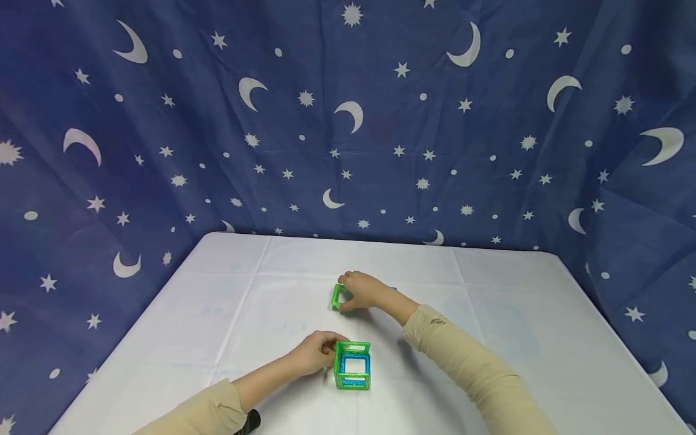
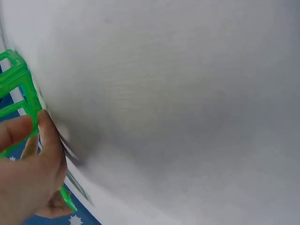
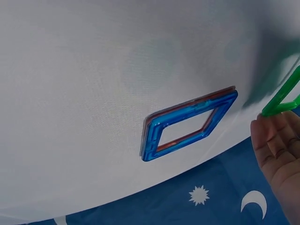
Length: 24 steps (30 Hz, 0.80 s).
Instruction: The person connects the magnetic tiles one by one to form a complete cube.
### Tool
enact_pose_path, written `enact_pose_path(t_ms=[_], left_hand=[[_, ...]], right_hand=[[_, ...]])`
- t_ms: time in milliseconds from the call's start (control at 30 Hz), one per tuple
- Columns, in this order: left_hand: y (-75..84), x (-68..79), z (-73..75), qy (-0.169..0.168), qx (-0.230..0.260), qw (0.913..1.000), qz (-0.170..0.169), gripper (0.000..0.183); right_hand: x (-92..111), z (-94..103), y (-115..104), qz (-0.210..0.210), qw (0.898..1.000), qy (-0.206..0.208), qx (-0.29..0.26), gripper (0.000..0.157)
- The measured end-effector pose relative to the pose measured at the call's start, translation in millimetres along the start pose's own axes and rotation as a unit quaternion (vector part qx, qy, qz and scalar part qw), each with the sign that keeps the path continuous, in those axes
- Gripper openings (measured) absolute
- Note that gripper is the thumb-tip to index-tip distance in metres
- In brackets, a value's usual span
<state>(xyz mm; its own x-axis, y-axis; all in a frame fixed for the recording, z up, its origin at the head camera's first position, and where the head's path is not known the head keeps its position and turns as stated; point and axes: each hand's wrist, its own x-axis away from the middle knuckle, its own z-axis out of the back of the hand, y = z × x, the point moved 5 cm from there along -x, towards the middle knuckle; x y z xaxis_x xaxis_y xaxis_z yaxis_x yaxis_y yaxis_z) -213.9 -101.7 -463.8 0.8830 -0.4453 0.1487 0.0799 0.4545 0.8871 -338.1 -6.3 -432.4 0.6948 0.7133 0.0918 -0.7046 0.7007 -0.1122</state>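
Note:
Magnetic tiles, green and blue square frames, are joined into an open box (image 1: 353, 384) on the white table. My left hand (image 1: 314, 353) grips its left green side; in the left wrist view, thumb and fingers pinch the green frame (image 2: 32, 101). Farther back, my right hand (image 1: 363, 291) holds a green square magnetic tile (image 1: 335, 297) near the table surface. The right wrist view shows the fingers (image 3: 276, 145) against that tile's green edge (image 3: 281, 96), partly cut off by the frame. Beside this hand lies a blue square tile (image 3: 152, 143) atop reddish ones.
A white cloth covers the table (image 1: 511, 314). Behind it hangs a blue curtain (image 1: 380, 121) with moons and stars. A dark cylindrical object (image 1: 251, 422) lies by the left sleeve, mostly hidden.

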Motion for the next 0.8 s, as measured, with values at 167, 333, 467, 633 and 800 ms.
enact_pose_path(t_ms=[167, 333, 467, 633, 800], left_hand=[[1.6, 8.5, -1.0, -0.05, 0.042, 0.9978, 0.016, 0.078], [4.8, 13.2, -5.0, -0.059, 0.001, 0.9982, -0.006, 0.099], [6.9, 12.7, -7.3, -0.039, -0.057, 0.9971, -0.031, 0.097], [7.5, 14.4, -7.7, -0.012, -0.069, 0.9972, -0.025, 0.092], [8.5, 19.7, -11.4, 0.012, -0.075, 0.9964, -0.037, 0.086]], right_hand=[[6, 4.4, 0, 0.005, 1.0, 0.004, -0.003, 0.06], [17, 7.4, 2, 0.01, 1.0, 0.003, -0.013, 0.058], [24, 13.4, 4, 0.02, 0.999, 0.016, -0.024, 0.056], [31, 17.3, 1, 0.029, 0.999, 0.017, -0.028, 0.056], [42, 14.8, 0, 0.019, 0.999, 0.015, -0.045, 0.056]])
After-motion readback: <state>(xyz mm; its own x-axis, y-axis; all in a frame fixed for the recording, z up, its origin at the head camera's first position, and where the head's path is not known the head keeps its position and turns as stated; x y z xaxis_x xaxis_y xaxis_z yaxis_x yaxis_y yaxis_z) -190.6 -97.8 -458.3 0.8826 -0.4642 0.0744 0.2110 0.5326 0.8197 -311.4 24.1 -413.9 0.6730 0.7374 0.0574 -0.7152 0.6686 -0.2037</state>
